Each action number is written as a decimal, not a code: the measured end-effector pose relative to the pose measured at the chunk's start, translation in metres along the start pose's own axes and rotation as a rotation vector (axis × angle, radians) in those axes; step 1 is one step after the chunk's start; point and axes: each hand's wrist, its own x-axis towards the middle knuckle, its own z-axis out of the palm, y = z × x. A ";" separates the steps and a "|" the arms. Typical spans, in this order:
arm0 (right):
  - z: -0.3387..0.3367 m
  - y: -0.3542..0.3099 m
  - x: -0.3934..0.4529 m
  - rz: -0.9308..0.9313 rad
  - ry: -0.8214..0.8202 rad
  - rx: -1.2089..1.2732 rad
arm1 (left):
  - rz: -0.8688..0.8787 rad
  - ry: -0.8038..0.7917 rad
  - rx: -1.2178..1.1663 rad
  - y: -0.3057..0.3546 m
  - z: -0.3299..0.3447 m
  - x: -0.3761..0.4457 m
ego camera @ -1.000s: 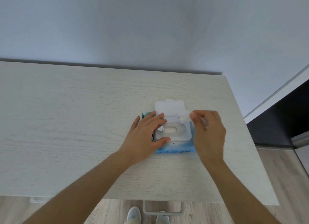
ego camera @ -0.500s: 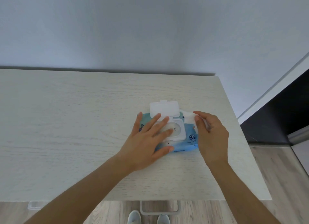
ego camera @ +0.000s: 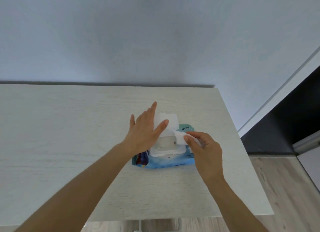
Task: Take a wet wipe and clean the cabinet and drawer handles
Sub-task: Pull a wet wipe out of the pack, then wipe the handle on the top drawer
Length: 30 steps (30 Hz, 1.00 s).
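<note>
While the right hand pinches a white wet wipe and the flat, empty left hand reaches the open white plastic lid, the unpinned soft blue wipe pack may slide on the pale wood-grain tabletop.

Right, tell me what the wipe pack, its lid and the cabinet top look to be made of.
Wipe pack: soft plastic film, glossy, judging by its printed blue surface and crinkled end. Lid: stiff white plastic, smooth and matt, holding its flat shape while flipped open. Cabinet top: pale wood-grain board, probably laminate rather than solid wood; the fine streaks look printed, matt finish.
</note>
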 end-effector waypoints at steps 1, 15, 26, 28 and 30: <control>-0.002 -0.001 -0.001 0.002 -0.004 -0.006 | -0.003 0.010 -0.085 0.001 -0.002 0.001; -0.035 -0.008 -0.010 -0.023 0.110 0.035 | 0.518 0.248 0.494 -0.009 0.022 -0.086; -0.007 0.006 -0.043 0.010 -0.210 -0.064 | 0.237 0.399 0.088 -0.001 0.009 -0.111; 0.003 0.012 -0.050 0.015 -0.263 -0.161 | 0.313 0.454 0.083 0.003 0.009 -0.127; 0.010 0.017 -0.057 -0.036 -0.280 -0.286 | 0.431 0.410 0.142 0.005 0.015 -0.140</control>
